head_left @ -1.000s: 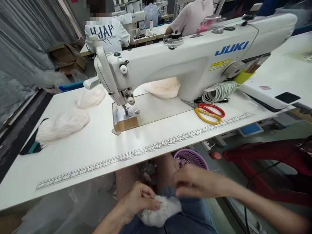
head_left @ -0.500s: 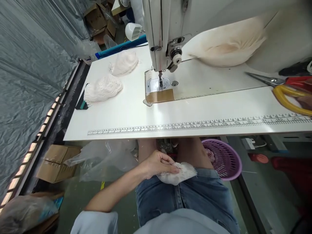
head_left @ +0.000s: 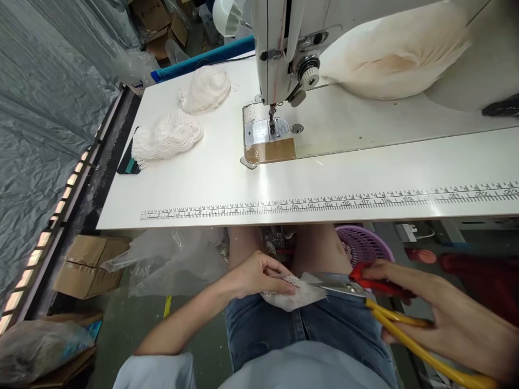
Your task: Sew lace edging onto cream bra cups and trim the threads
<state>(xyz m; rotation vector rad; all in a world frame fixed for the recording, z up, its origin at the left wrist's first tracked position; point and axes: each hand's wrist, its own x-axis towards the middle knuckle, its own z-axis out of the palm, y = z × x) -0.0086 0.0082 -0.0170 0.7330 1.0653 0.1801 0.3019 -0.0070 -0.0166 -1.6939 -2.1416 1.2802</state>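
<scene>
Cloth (head_left: 292,300), small and white, low over blue shorts (head_left: 263,327), pinched at its left part between thumb and fingers of the left hand (head_left: 257,278). Scissors (head_left: 353,290) in the right hand (head_left: 446,316): fingers curled round the red and yellow handles, handles held apart, blades pointing left, tips at the cloth's right part. Cannot tell from this angle whether cutting in or only touching. Hands well apart, with cloth and blades between, both nearer than the table's front edge.

On the white table (head_left: 219,189), a ruler (head_left: 324,206) printed along the near edge, numbers rising to the right. Beyond it, near the middle, a sewing machine (head_left: 279,54), its presser foot (head_left: 272,123) over a metal plate, with a brown patch (head_left: 271,151) just in front. At the table's left, folded lace (head_left: 166,138) partly over a dark item (head_left: 128,165) with a teal stripe; just behind, a white bundle (head_left: 207,89). Under the machine's arm, to the right, a cream bundle (head_left: 401,54).

Below the table, a purple basket (head_left: 367,246) near the right knee; on the left, clear plastic (head_left: 174,265) beside a box (head_left: 87,267). Silvery sheeting (head_left: 44,97) along the far left.
</scene>
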